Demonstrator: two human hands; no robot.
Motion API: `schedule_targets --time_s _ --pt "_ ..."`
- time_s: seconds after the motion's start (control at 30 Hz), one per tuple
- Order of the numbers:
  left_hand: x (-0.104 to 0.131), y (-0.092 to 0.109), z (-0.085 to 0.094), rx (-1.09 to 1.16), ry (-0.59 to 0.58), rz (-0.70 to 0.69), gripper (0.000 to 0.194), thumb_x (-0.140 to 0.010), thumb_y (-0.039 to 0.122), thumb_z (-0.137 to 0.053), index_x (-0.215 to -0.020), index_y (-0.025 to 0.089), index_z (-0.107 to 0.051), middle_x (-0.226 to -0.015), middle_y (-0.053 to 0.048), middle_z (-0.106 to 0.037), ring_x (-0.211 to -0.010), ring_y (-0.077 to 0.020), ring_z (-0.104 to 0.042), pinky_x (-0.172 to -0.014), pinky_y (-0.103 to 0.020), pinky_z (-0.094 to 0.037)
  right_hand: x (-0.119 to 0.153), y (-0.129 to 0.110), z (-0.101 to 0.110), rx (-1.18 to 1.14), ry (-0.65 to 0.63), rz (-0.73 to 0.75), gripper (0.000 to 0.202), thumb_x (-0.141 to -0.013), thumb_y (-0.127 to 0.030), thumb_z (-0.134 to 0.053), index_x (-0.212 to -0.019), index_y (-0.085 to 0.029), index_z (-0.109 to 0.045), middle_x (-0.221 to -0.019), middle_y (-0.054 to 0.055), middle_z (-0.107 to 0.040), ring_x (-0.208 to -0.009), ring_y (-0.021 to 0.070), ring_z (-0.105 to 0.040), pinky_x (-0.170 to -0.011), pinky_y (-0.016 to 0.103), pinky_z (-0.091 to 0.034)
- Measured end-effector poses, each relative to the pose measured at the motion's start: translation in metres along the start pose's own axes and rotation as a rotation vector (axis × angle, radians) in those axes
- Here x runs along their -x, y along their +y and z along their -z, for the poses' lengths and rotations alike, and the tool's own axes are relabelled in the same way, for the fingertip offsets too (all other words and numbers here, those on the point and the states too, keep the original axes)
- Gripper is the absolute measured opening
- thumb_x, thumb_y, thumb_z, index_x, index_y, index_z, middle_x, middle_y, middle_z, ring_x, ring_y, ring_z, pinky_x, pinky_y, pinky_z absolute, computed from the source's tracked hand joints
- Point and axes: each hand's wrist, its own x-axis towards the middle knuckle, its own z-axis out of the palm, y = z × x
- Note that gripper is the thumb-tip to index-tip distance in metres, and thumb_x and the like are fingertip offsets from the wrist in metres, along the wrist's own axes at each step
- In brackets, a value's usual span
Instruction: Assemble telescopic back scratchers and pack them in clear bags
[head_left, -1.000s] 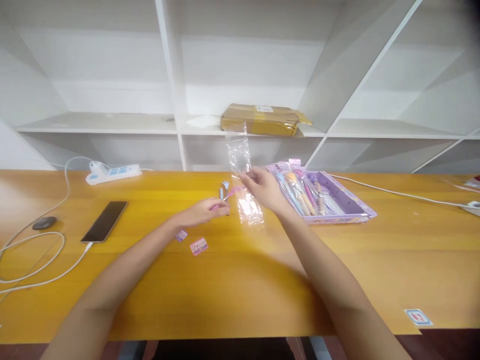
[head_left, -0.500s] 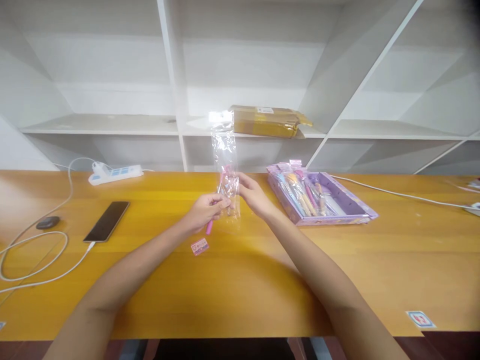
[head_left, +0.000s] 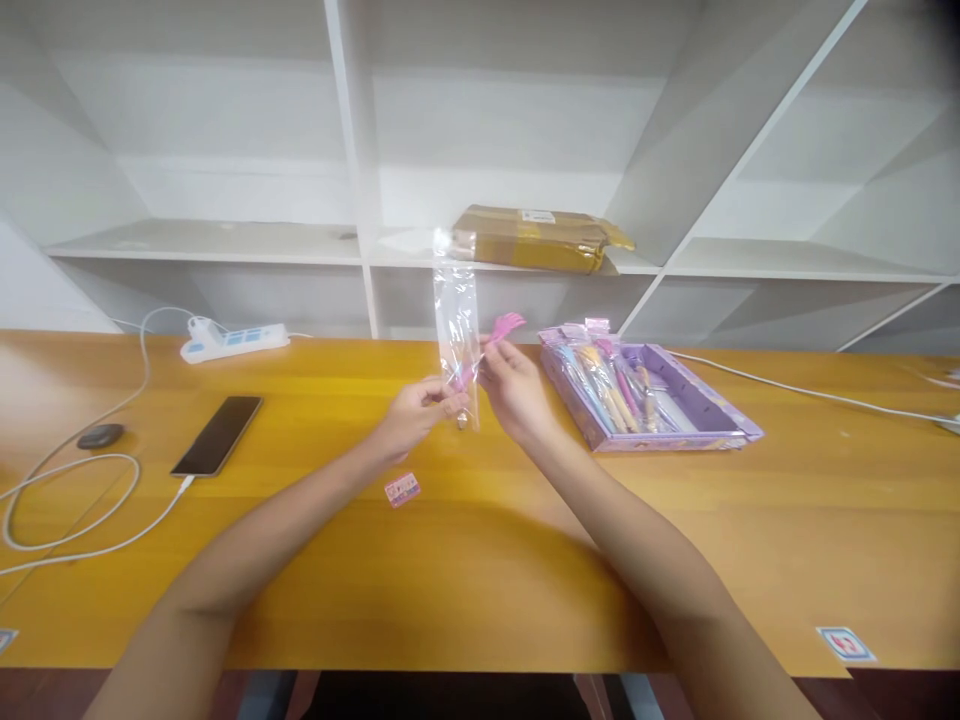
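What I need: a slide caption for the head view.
Left hand and right hand hold a clear plastic bag and pink flared-top stick near a purple cardboard box.

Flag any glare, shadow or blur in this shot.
Head view: white glare streaks the clear bag; soft shadow darkens part of the wooden table; the upper right corner goes black; print on the pink card is too soft to read.
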Motion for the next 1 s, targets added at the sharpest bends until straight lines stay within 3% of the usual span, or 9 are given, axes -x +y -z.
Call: schedule_targets --time_s 0.07,0.17,0.27,0.4,0.5,0.57,0.73,1.0 --pt "-0.004 0.003 0.004 0.051 0.081 -0.038 0.038 -0.085 0.051 -0.086 -0.072 0.017 -0.074 -0.087 -0.004 -0.07 -0.085 -0.0135 -0.065 -0.077 -0.024 -0.052 -0.003 -0.016 0.008 -0.037 0.059 0.117 0.036 -0.091 -0.056 -0.076 -0.109 -0.026 -0.066 -0.081 -0.003 -0.056 -0.073 0.0132 -0.058 -0.068 0.027 -0.052" --pt "-0.009 0.01 0.012 0.154 0.243 -0.071 0.042 -0.076 0.055 -0.093 -0.075 0.017 -0.075 -0.072 -0.001 -0.066 -0.065 -0.0102 -0.058 -0.063 -0.024 -0.049 -0.001 -0.047 0.021 0.015 0.02 0.174 0.03 -0.098 -0.054 -0.071 -0.112 -0.028 -0.066 -0.072 -0.007 -0.044 -0.05 0.0092 -0.035 -0.047 0.024 -0.033" --pt "-0.013 0.02 0.023 0.204 0.438 -0.182 0.047 -0.07 0.059 -0.096 -0.076 0.017 -0.074 -0.065 0.002 -0.063 -0.053 -0.0073 -0.05 -0.05 -0.022 -0.041 0.014 -0.076 0.026 0.208 -0.18 0.088 0.03 -0.104 -0.055 -0.065 -0.109 -0.025 -0.066 -0.065 -0.008 -0.048 -0.043 0.0078 -0.024 -0.041 0.026 -0.019" --pt "-0.015 0.036 0.037 0.263 0.603 -0.328 0.048 -0.065 0.056 -0.1 -0.075 0.018 -0.073 -0.069 0.002 -0.066 -0.053 -0.0066 -0.053 -0.048 -0.02 -0.043 0.039 -0.092 0.018 0.406 -0.479 -0.041 0.037 -0.109 -0.055 -0.058 -0.092 -0.022 -0.059 -0.064 -0.005 -0.059 -0.045 0.0071 -0.037 -0.044 0.024 -0.028" --pt "-0.013 0.046 0.042 0.257 0.627 -0.388 0.046 -0.068 0.054 -0.099 -0.075 0.018 -0.072 -0.072 0.001 -0.068 -0.055 -0.0068 -0.056 -0.049 -0.02 -0.045 0.05 -0.089 0.006 0.532 -0.644 -0.07 0.037 -0.112 -0.051 -0.052 -0.092 -0.021 -0.059 -0.072 -0.002 -0.066 -0.052 0.008 -0.047 -0.051 0.024 -0.038" --pt "-0.01 0.051 0.043 0.24 0.61 -0.39 0.045 -0.071 0.055 -0.097 -0.076 0.018 -0.072 -0.073 0.0 -0.069 -0.056 -0.0076 -0.058 -0.049 -0.02 -0.046 0.053 -0.085 -0.001 0.636 -0.685 -0.036 0.035 -0.114 -0.046 -0.048 -0.093 -0.021 -0.061 -0.075 -0.001 -0.067 -0.056 0.009 -0.052 -0.056 0.024 -0.041" --pt "-0.003 0.053 0.036 0.201 0.553 -0.387 0.042 -0.077 0.053 -0.095 -0.078 0.018 -0.072 -0.072 -0.001 -0.07 -0.058 -0.0095 -0.063 -0.053 -0.022 -0.052 0.054 -0.07 -0.012 0.753 -0.591 0.131 0.031 -0.115 -0.038 -0.046 -0.092 -0.021 -0.06 -0.076 -0.002 -0.069 -0.065 0.0102 -0.057 -0.067 0.024 -0.044" --pt "0.002 0.052 0.024 0.2 0.538 -0.32 0.043 -0.078 0.055 -0.093 -0.082 0.018 -0.071 -0.079 -0.004 -0.077 -0.073 -0.0151 -0.074 -0.063 -0.024 -0.059 0.052 -0.059 -0.014 0.826 -0.507 0.185 0.034 -0.115 -0.047 -0.044 -0.093 -0.025 -0.056 -0.077 -0.001 -0.069 -0.063 0.0131 -0.057 -0.067 0.027 -0.043"
